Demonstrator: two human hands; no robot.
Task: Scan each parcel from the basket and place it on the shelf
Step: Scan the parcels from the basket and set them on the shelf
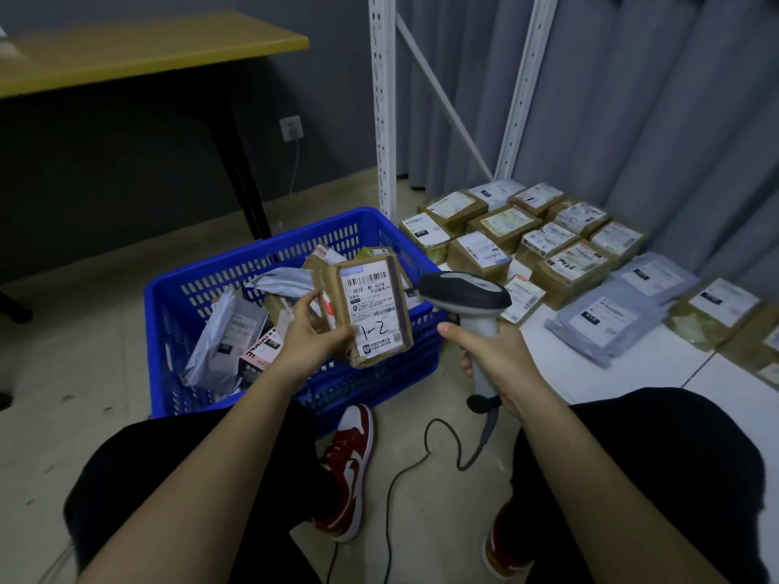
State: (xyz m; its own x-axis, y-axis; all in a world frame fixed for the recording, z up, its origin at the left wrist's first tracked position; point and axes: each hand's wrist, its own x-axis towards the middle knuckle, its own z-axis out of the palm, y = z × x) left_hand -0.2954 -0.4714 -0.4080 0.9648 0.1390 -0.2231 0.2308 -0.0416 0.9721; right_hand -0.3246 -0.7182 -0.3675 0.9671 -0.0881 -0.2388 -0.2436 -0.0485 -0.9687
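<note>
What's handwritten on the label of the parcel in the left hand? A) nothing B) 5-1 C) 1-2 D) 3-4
C: the left hand holds the brown parcel label up above the blue basket, and "1-2" is written in black marker on the lower part of the label, while the right hand points the scanner at it.

Handwritten "1-2" and printed "501E M1 A218" on the held parcel's label (374, 307).
</note>
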